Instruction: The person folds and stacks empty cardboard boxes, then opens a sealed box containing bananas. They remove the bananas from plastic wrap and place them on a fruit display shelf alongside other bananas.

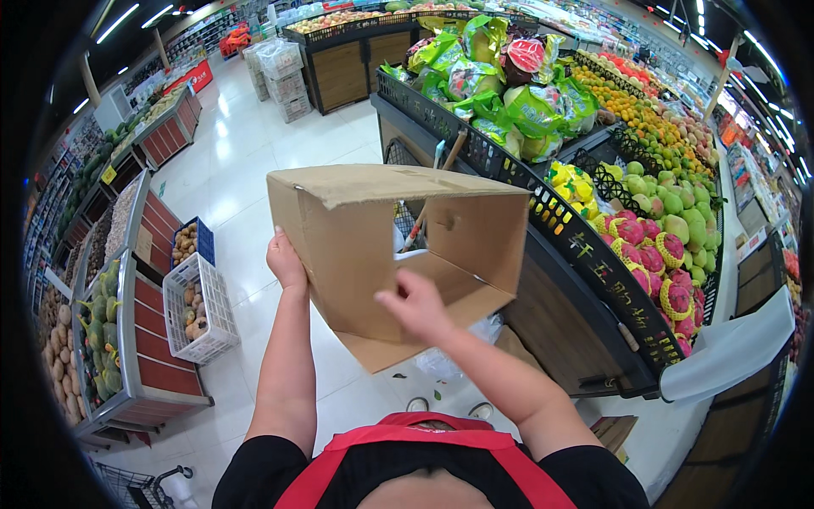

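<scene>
A brown cardboard box (346, 254), open right through, is held up in front of my body, tilted, with a flap hanging at its lower edge. My left hand (286, 261) grips its left side; the fingers behind the board are hidden. My right hand (416, 305) is at the near opening, fingers curled, beside the edge of the left wall; whether it pinches the board is not plain. Through the box a stick with a red part (416, 226) shows. Below it, clear plastic (486, 331) lies near the floor.
On the right stands a fruit display with a black slatted rim (591, 254), holding dragon fruit (652, 257), mangoes (683, 207) and bagged fruit (534, 108). A white crate (216, 331) and a blue crate (205, 238) stand on the floor at left, beside vegetable stands (159, 331). A cart (130, 483) is at lower left.
</scene>
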A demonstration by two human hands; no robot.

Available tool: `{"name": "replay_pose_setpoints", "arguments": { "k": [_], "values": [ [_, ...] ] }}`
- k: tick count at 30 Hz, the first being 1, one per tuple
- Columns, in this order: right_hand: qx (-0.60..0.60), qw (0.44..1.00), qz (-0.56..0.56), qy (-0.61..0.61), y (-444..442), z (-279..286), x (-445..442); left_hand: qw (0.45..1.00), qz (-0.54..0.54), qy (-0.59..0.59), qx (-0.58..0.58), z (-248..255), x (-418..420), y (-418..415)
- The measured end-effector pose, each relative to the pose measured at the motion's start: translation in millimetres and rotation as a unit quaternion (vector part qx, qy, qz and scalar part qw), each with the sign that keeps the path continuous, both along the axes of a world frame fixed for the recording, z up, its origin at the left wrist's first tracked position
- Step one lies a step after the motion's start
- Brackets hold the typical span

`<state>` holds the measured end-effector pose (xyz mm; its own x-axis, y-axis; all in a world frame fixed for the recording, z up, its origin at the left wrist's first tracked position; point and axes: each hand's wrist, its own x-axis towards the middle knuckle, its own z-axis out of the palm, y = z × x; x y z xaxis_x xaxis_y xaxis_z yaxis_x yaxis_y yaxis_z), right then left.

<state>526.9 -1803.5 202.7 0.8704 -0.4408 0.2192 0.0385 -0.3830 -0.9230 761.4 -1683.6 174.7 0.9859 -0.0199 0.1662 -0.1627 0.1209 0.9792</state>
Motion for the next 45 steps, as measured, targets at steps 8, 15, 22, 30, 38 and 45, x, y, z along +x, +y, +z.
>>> {"name": "replay_pose_setpoints", "arguments": {
  "k": [8, 15, 22, 30, 38, 45],
  "values": [
    [-0.281, 0.934, 0.076, -0.209, 33.4, 38.0, -46.0, 0.939, -0.218, 0.119, -0.24, -25.2, 11.2, 46.8],
    [-0.041, 0.971, -0.235, 0.03, -32.5, -48.8, -138.1, 0.886, -0.253, 0.307, -0.24, -103.2, -38.1, 79.9],
    [0.233, 0.83, -0.402, 0.309, -36.2, -206.3, -285.3, 0.865, -0.29, 0.358, -0.2, -122.6, -72.5, 56.5],
    [0.694, 0.623, -0.346, -0.105, 66.0, -219.5, -524.0, 0.823, -0.404, 0.378, -0.127, -136.5, -169.1, 13.5],
    [0.618, 0.578, -0.471, -0.25, 329.3, -155.6, -691.4, 0.683, -0.607, 0.406, -0.016, -145.0, -395.0, -42.5],
    [0.348, 0.549, -0.73, -0.214, 514.4, -36.9, -767.4, 0.474, -0.724, 0.494, 0.085, -168.7, -625.2, -6.1]
  ]
}}
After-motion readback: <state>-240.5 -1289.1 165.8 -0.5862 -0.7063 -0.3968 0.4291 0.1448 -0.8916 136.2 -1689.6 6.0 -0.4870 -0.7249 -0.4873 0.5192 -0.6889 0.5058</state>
